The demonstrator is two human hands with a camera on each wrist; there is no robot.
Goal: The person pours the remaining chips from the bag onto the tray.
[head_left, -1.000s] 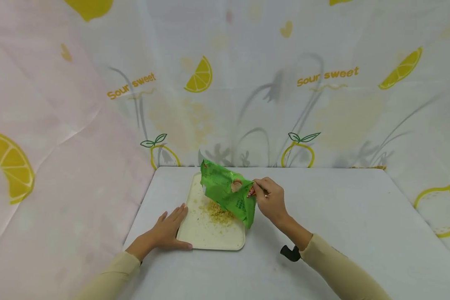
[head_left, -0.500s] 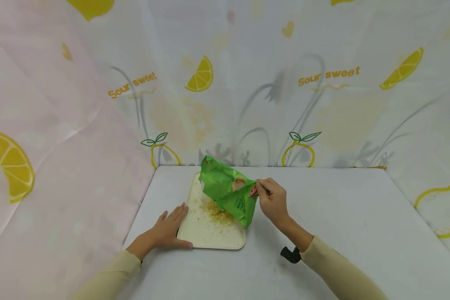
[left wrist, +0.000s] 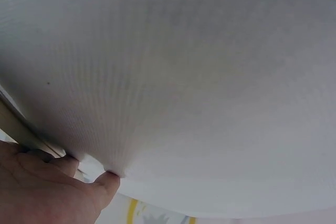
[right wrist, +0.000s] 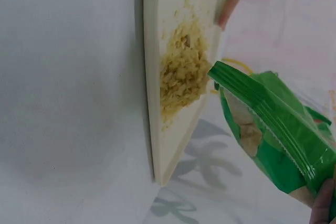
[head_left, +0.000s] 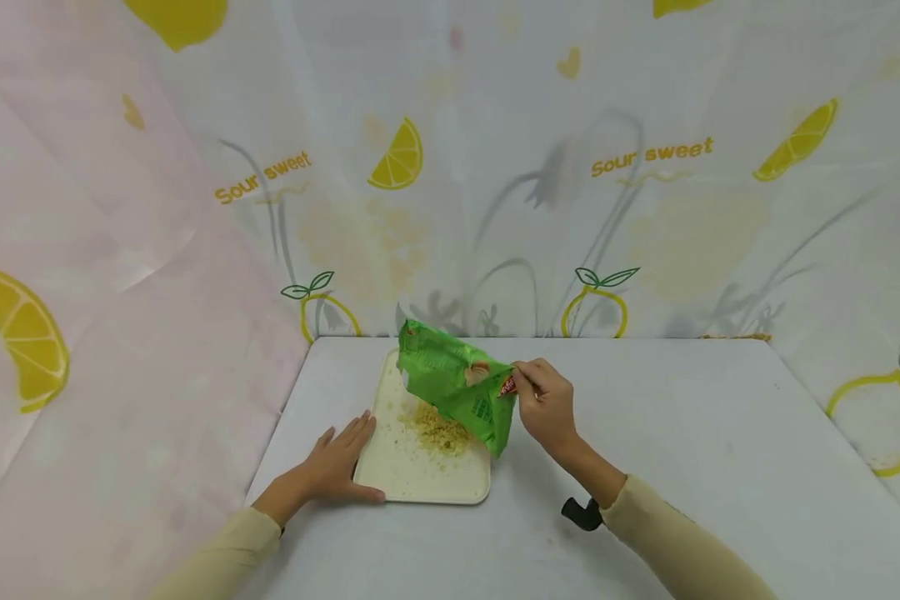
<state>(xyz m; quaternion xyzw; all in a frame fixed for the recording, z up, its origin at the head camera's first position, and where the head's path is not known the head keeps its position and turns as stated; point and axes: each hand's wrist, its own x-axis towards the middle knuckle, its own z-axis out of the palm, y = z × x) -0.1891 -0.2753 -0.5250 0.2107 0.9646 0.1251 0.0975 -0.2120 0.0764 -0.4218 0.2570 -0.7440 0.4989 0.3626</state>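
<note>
A green snack bag [head_left: 450, 379] hangs tilted over a cream tray [head_left: 412, 483], its corner pinched by the right hand [head_left: 547, 404]. Below the bag a heap of yellowish crumbs [head_left: 437, 432] lies on the tray, partly hidden by the bag in the head view. In the right wrist view the crumbs [right wrist: 184, 77] look like broken chips, and the bag's crimped edge [right wrist: 262, 114] shows close by. At the tray's left side rests the left hand [head_left: 337, 462], fingers straight against the rim and thumb at the near corner.
The tray sits on a white-covered table [head_left: 682, 450]. A black curved object [head_left: 582, 513] is by the right wrist. Fabric backdrops printed with lemons [head_left: 397, 154] stand behind the table and on its left.
The bag, still in the right hand, has shifted only slightly to the right. The left hand stays at the tray's edge. The head view has tilted a little.
</note>
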